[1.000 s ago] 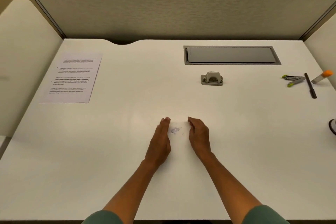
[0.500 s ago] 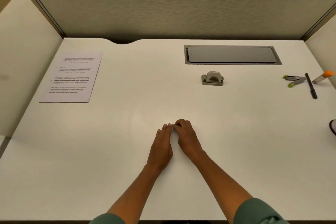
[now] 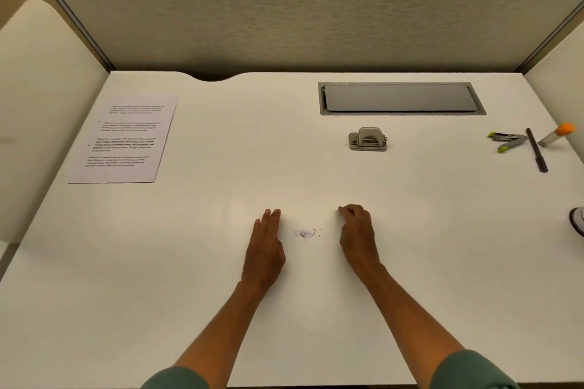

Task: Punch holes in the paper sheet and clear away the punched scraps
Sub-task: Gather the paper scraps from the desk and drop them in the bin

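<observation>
A small heap of pale punched scraps (image 3: 306,233) lies on the white desk (image 3: 316,309) between my two hands. My left hand (image 3: 264,246) stands on its edge just left of the heap, fingers straight and together, holding nothing. To the right of the heap my right hand (image 3: 357,234) rests with its fingers curled under; I cannot see anything in it. The printed paper sheet (image 3: 124,139) lies flat at the far left. The grey hole punch (image 3: 368,139) sits behind the hands, right of centre.
A grey cable hatch (image 3: 399,98) is set into the desk at the back. At the far right lie a stapler (image 3: 508,140), a black pen (image 3: 536,149) and an orange-capped glue stick (image 3: 556,134). A round object (image 3: 578,219) shows at the right edge. Partition walls enclose three sides.
Half a second ago my hands were pressed together over the scraps. They have moved apart, and the gathered heap shows between them again.
</observation>
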`<state>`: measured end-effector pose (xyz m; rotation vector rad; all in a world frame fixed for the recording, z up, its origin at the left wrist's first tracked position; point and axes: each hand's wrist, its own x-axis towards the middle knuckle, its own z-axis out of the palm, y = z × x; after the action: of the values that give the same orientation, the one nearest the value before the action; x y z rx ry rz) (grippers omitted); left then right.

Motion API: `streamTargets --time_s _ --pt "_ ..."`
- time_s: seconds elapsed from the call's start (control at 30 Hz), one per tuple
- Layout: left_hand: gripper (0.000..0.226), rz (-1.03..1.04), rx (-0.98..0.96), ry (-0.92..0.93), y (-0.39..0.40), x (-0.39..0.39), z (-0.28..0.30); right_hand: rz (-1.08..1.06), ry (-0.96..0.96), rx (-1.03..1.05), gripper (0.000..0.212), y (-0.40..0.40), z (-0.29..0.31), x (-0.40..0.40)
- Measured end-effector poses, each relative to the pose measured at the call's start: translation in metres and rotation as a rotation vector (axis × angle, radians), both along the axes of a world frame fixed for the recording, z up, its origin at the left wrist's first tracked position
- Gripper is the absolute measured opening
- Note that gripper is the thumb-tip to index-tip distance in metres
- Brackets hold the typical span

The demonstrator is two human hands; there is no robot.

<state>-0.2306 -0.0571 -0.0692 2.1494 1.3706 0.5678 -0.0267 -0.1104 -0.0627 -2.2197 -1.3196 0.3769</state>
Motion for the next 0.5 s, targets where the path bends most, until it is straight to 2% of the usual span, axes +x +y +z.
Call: streamTargets --time_s 0.23,0.5 --pt "0.048 -0.085 -0.079 0.01 -0.016 -0.002 -0.009 0.092 0.006 0.029 0.043 -0.001 0.001 -0.026" --pt "0.048 -0.182 -0.11 -0.033 -0.029 0.017 -0.005 0.169 0.13 0.053 0.028 -0.006 0.002 -0.06"
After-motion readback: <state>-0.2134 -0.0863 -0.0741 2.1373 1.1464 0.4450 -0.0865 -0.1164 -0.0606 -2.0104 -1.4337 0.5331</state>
